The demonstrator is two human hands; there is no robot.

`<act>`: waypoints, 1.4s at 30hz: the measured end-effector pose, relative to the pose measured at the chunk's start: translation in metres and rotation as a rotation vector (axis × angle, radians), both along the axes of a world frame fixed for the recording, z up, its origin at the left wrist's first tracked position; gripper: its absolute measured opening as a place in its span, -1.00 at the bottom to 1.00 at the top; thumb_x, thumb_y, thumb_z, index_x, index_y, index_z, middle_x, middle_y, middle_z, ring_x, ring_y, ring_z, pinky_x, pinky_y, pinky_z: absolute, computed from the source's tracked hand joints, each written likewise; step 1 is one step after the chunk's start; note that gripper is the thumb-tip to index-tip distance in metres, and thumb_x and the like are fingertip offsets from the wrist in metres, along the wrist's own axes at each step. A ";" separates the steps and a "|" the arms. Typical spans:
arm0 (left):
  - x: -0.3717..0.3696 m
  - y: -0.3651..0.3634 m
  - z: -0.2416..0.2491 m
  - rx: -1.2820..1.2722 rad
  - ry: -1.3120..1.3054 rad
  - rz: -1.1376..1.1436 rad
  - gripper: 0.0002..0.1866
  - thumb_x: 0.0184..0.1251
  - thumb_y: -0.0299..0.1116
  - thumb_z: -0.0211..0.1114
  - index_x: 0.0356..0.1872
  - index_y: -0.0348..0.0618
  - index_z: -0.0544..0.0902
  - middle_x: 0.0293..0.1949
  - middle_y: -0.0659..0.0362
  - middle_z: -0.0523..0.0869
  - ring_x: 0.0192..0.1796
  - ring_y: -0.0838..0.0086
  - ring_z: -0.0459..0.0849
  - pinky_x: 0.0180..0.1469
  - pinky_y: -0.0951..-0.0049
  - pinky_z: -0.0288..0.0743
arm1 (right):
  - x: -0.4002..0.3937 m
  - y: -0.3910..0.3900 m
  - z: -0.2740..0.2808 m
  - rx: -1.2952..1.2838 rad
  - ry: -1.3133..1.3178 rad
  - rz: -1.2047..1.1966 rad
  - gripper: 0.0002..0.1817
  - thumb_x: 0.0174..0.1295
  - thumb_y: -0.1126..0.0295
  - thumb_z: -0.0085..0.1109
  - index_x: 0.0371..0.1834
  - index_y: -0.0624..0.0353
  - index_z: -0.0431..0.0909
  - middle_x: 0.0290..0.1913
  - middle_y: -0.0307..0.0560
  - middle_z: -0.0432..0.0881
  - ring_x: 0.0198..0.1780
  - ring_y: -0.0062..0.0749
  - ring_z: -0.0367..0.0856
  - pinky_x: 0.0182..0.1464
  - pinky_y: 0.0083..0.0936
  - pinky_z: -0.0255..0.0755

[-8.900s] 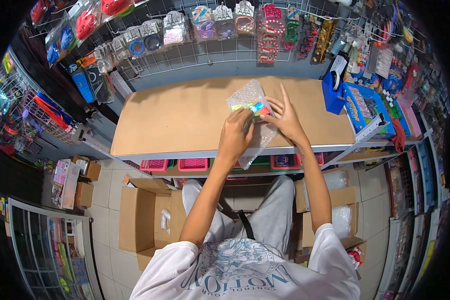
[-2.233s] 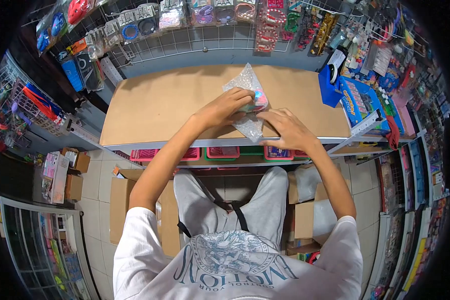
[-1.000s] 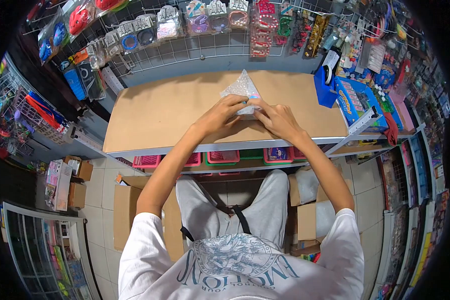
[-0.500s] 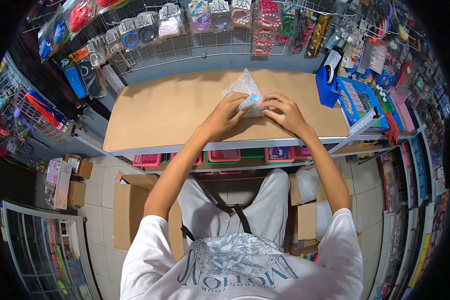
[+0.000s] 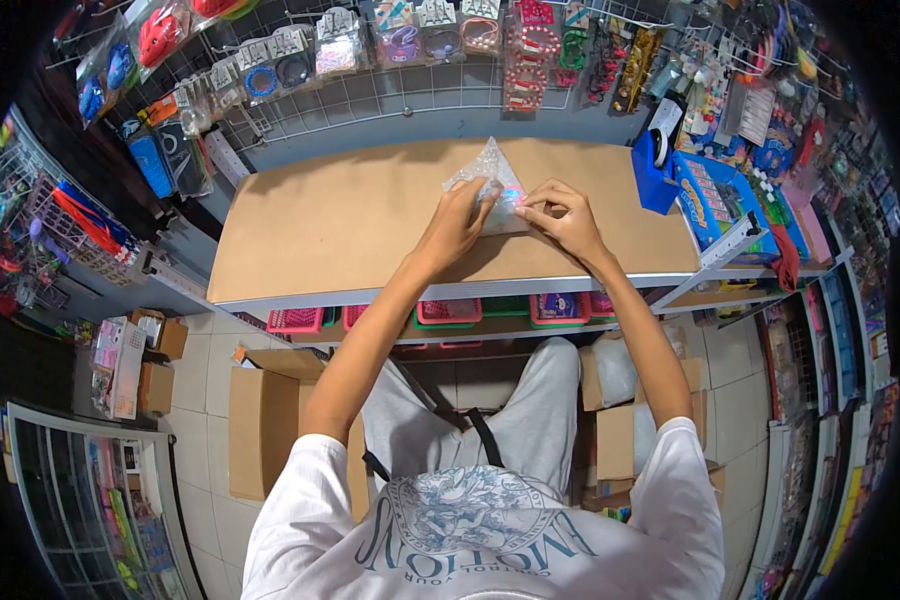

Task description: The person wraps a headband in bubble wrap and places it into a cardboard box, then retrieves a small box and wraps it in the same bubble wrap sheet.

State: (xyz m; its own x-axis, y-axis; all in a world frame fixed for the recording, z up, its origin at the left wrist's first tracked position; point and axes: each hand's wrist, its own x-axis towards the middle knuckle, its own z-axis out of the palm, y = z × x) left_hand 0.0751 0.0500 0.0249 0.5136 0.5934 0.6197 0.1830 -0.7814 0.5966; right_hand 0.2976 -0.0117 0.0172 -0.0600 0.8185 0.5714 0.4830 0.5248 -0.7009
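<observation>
A sheet of bubble wrap [image 5: 490,160] lies on the brown tabletop [image 5: 320,220], one corner pointing to the back. On it is a small shiny item [image 5: 511,196] with pink and blue glints; its kind is too small to make out. My left hand [image 5: 460,213] is closed on a folded edge of the bubble wrap, left of the shiny item. My right hand [image 5: 564,218] is at the item's right side, thumb and fingers pinched together against it or the wrap's edge; which of the two is hidden.
A blue holder [image 5: 655,172] with a roll of tape stands at the table's right, beside a blue display box [image 5: 710,205]. Packaged accessories hang on the wire rack [image 5: 370,95] behind. Pink baskets [image 5: 448,311] sit under the tabletop; cardboard boxes [image 5: 260,430] flank my legs.
My left hand has shifted slightly left and up, with its fingers now over the folded wrap. My right hand has tightened into a pinch; more of the wrap's front shows between the hands.
</observation>
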 end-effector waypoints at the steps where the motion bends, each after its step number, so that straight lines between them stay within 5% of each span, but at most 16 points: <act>1: 0.003 0.000 0.000 0.003 -0.052 -0.005 -0.78 0.55 -0.39 0.24 0.03 -0.33 0.66 -0.30 -0.20 0.66 -0.27 -0.03 0.59 -0.14 0.09 0.46 | -0.001 0.001 -0.001 -0.032 0.043 0.005 -0.85 0.18 0.39 0.54 -0.26 0.19 0.81 -0.23 -0.20 0.67 -0.37 -0.70 0.54 -0.39 -0.69 0.36; 8: 0.006 0.004 0.006 -0.105 -0.052 0.032 -0.73 0.51 -0.37 0.29 0.09 -0.29 0.73 -0.33 -0.29 0.71 -0.43 -0.01 0.65 -0.24 0.09 0.51 | -0.014 0.005 -0.002 -0.331 0.415 0.052 -0.79 0.25 0.38 0.50 -0.41 0.27 0.68 -0.25 -0.27 0.56 -0.45 -0.77 0.44 -0.42 -0.70 0.29; 14: 0.008 0.014 0.008 -0.107 -0.038 0.038 -0.72 0.43 -0.38 0.36 0.08 -0.24 0.76 -0.15 -0.25 0.77 -0.22 -0.01 0.81 -0.12 0.19 0.61 | -0.021 0.005 -0.001 -0.272 0.273 -0.042 -0.70 0.31 0.35 0.46 -0.47 0.22 0.55 -0.15 -0.25 0.56 -0.21 -0.69 0.52 -0.19 -0.65 0.42; 20: 0.012 0.025 -0.001 -0.016 -0.088 0.043 -0.65 0.23 -0.42 0.50 0.06 -0.16 0.79 0.14 -0.12 0.76 -0.06 0.02 0.80 -0.04 0.18 0.65 | -0.024 0.017 -0.018 -0.277 0.535 0.161 -0.75 0.31 0.34 0.45 -0.27 0.19 0.52 0.10 -0.05 0.61 0.12 -0.39 0.60 0.16 -0.49 0.53; 29: 0.013 0.033 0.003 -0.050 -0.035 0.237 -0.67 0.08 -0.37 0.61 -0.11 -0.18 0.77 -0.10 0.02 0.67 -0.13 0.19 0.69 -0.10 0.20 0.59 | -0.033 0.013 -0.006 -0.350 0.524 0.059 -0.42 0.30 0.36 0.44 0.28 0.15 0.33 0.23 0.02 0.57 0.29 -0.33 0.51 0.26 -0.42 0.47; 35: 0.020 0.033 0.003 0.376 0.022 0.436 -0.66 0.09 -0.37 0.58 -0.11 -0.12 0.69 -0.16 0.04 0.61 -0.19 0.05 0.67 -0.15 0.14 0.56 | -0.028 0.028 -0.027 -0.260 0.454 0.048 -0.41 0.25 0.32 0.46 0.31 0.09 0.41 0.25 0.02 0.56 0.33 -0.28 0.52 0.31 -0.38 0.42; 38: 0.018 0.027 0.014 0.353 0.122 0.513 -0.68 0.11 -0.34 0.57 -0.17 -0.11 0.63 -0.22 0.04 0.67 -0.21 0.02 0.68 -0.18 0.10 0.56 | -0.038 0.010 -0.004 -0.167 0.187 -0.166 -0.47 0.23 0.33 0.43 0.26 0.09 0.50 0.29 0.06 0.54 0.41 -0.19 0.47 0.40 -0.33 0.35; 42: 0.019 0.033 0.013 0.130 0.181 0.494 -0.72 0.17 -0.30 0.53 -0.22 -0.10 0.60 -0.34 0.04 0.73 -0.24 0.04 0.70 -0.21 0.07 0.56 | -0.043 0.009 -0.003 -0.027 0.090 -0.118 -0.65 0.29 0.38 0.31 0.16 -0.01 0.68 0.38 0.02 0.52 0.45 -0.12 0.44 0.45 -0.27 0.31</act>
